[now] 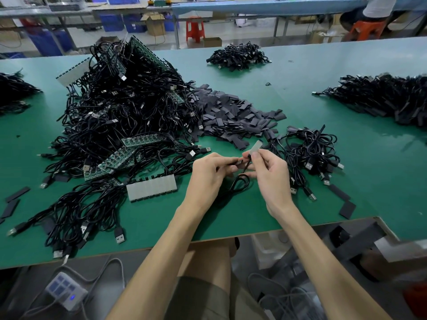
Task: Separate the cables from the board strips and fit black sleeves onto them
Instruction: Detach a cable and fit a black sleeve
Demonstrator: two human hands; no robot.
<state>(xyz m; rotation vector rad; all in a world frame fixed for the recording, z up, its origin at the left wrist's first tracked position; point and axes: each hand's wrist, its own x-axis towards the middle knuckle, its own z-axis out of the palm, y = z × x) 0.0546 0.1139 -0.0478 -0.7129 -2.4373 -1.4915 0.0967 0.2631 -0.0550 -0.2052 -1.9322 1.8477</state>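
Cable [240,184] in work is btwn my 2 hands, near the front edge of the green table [231,218]; its black loop hangs below them, down at the tabletop. Left hand [208,174] pinches a black sleeve [236,161] w/ thumb and forefinger, sleeve pointing right toward the other hand. Right hand [271,175] pinches a small white board piece [254,147] at the cable's top end, piece tilted up and away, other fingers curled. Can't tell if the sleeve is over the wire yet. Big cable heap [120,105] w/ green board strips [141,140] lies to the left; a white strip [151,187] lies just left of my left hand. Loose sleeves pile [231,112] sits beyond the hands, w/ a small cable bunch [309,151] just right of them. Far cable pile [238,57] is well apart, across the table.
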